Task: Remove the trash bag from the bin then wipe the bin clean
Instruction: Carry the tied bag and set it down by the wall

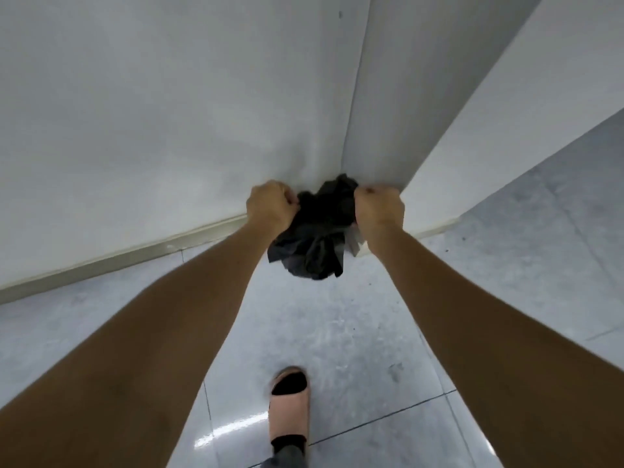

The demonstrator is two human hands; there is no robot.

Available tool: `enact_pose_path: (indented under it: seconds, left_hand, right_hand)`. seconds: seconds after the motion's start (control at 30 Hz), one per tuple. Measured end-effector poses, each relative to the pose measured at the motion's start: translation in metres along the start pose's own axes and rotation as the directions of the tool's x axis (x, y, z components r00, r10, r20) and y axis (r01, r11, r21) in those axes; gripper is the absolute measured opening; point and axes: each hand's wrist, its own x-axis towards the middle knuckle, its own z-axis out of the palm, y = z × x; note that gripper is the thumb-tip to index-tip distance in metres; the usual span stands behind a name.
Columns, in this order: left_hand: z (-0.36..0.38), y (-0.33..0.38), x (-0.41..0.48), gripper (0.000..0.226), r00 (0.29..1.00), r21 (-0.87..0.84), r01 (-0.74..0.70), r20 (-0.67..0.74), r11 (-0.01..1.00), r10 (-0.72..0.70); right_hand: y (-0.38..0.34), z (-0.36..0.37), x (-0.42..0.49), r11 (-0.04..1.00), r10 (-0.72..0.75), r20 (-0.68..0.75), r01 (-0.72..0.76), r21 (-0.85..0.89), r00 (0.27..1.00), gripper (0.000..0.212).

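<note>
Both hands, the left hand (270,204) and right hand (380,209), clench the bunched black trash bag (314,244) between them, held in the air above the tiled floor (337,332) near the white wall corner (351,130).

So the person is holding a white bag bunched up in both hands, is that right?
Not quite: the bag is black, not white. The head view shows it bunched up, gripped by the left hand and the right hand.
</note>
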Motion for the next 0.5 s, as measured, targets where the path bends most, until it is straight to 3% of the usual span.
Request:
enact_pose_path:
  seconds: [0.1, 0.3, 0.5]
  left_hand:
    - [0.009, -0.009, 0.035, 0.021, 0.996, -0.059, -0.030, 0.082, 0.998, 0.034]
    - [0.033, -0.039, 0.028, 0.032, 0.979, -0.147, -0.059, 0.186, 0.987, 0.086]
    - [0.055, -0.060, -0.011, 0.027, 0.913, -0.128, 0.046, 0.409, 0.991, 0.010]
  right_hand:
    - [-0.002, 0.032, 0.030, 0.998, 0.028, 0.052, -0.031, 0.056, 0.998, 0.026]
    - [0.014, 0.046, 0.048, 0.946, 0.263, 0.159, -0.287, 0.149, 0.952, 0.022]
    - [0.021, 0.028, 0.037, 0.959, 0.275, 0.158, -0.258, -0.121, 0.948, 0.036]
